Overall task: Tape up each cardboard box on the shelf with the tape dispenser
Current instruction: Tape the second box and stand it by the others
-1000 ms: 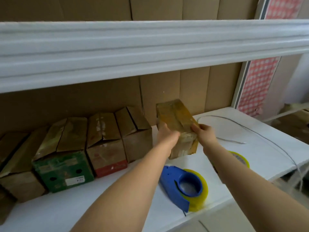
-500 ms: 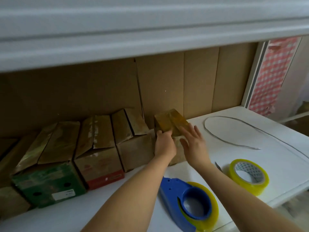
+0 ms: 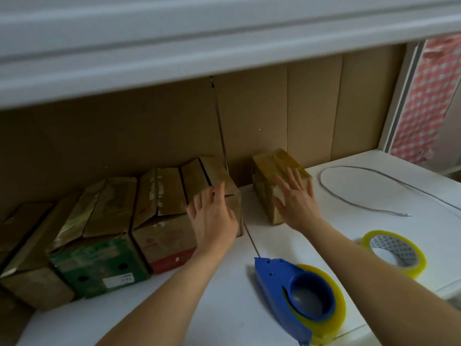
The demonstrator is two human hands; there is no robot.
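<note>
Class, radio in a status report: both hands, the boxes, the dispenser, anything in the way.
Left hand open on plain brown cardboard box. Right hand open on tape-wrapped small box. Blue tape dispenser idle on shelf. Nothing blocking.

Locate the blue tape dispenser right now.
Head view: the blue tape dispenser lies on the white shelf, lower right of centre, under the right forearm, with the loose tape roll to its right.

spare yellow tape roll (image 3: 395,253) right of shelf front; grey cord (image 3: 369,193) looped behind it; red checked cloth (image 3: 424,101) far right
</note>
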